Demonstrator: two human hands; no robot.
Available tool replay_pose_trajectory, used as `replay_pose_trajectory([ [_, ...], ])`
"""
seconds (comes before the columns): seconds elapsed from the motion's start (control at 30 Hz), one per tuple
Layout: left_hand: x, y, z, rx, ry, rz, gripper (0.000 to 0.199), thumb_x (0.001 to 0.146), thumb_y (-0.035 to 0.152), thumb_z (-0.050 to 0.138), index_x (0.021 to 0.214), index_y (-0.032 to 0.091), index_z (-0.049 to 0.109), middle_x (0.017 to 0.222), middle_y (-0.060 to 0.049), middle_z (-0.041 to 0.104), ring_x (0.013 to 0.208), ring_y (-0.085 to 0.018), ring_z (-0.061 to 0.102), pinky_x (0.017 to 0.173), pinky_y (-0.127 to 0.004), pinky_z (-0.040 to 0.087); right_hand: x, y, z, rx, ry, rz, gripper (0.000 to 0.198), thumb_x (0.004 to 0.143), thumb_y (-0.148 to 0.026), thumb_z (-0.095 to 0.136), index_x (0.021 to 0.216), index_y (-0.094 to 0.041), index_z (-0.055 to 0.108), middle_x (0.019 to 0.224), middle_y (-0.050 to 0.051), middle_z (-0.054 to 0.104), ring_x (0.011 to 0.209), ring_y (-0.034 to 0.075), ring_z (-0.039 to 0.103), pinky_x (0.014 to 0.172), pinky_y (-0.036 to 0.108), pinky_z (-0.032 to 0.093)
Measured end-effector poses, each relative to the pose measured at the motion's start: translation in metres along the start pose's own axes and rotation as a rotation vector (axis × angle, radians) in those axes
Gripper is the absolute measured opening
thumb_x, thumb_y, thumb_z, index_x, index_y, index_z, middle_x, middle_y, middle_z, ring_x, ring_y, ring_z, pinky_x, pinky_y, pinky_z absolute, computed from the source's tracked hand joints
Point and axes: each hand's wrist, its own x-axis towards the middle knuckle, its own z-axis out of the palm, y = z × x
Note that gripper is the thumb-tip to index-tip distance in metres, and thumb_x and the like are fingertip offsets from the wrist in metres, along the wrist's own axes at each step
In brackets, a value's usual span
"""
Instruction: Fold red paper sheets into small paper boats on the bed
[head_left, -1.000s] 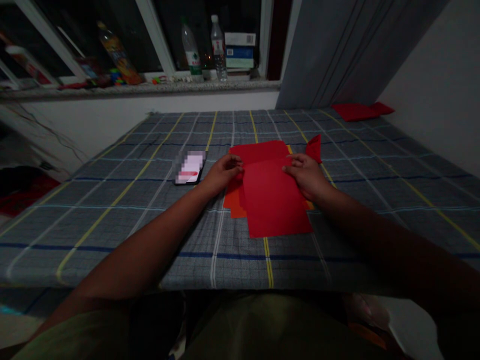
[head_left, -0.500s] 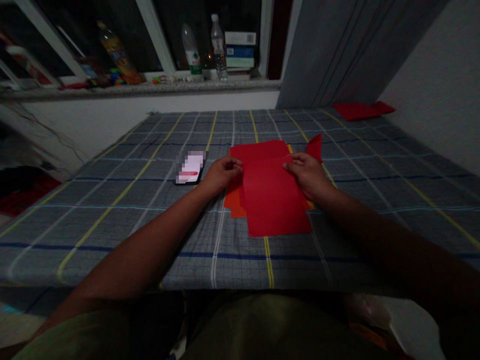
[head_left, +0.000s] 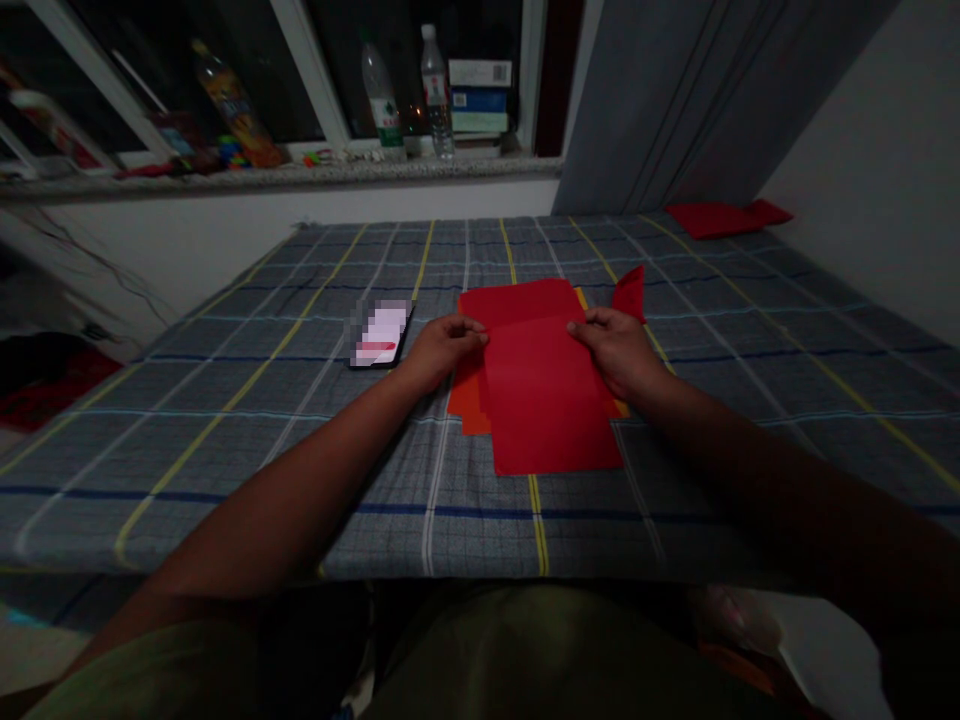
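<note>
A sheet of red paper (head_left: 553, 400) lies over a stack of other paper, its near edge reaching toward me. My left hand (head_left: 448, 350) is closed, pinching the sheet at its upper left edge. At the upper right edge my right hand (head_left: 616, 350) holds the same sheet between thumb and fingers. Beneath it, more red paper (head_left: 517, 300) shows at the far side. Orange paper (head_left: 474, 410) sticks out at the left, with a little at the right too. Just beyond my right hand stands a folded red paper piece (head_left: 630, 295).
A phone (head_left: 381, 335) with a blurred screen lies left of my left hand on the checked cloth (head_left: 300, 470). Red folded paper (head_left: 724, 219) rests at the far right corner. Bottles (head_left: 436, 95) and boxes (head_left: 480, 100) stand on the windowsill (head_left: 300, 178).
Almost nothing differs. The red sheet's near edge has shifted very slightly left, and its far edge lies a little flatter. Both hands keep their hold.
</note>
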Motion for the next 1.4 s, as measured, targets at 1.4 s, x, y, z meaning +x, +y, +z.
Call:
replay_pose_trajectory([
  [1.4,0.006,-0.003,-0.011,0.585,0.039,0.145,0.011,0.068,0.013,0.075,0.072,0.024,0.077,0.083,-0.008,0.077,0.079,-0.025,0.064,0.079,-0.036,0.045,0.014,-0.008,-0.028,-1.266,-0.594,-0.569,0.027,0.093,-0.019,0.056,0.104,-0.024,0.081,0.109,0.008,0.08,0.107,0.029,0.071,0.102,0.044,0.051],
])
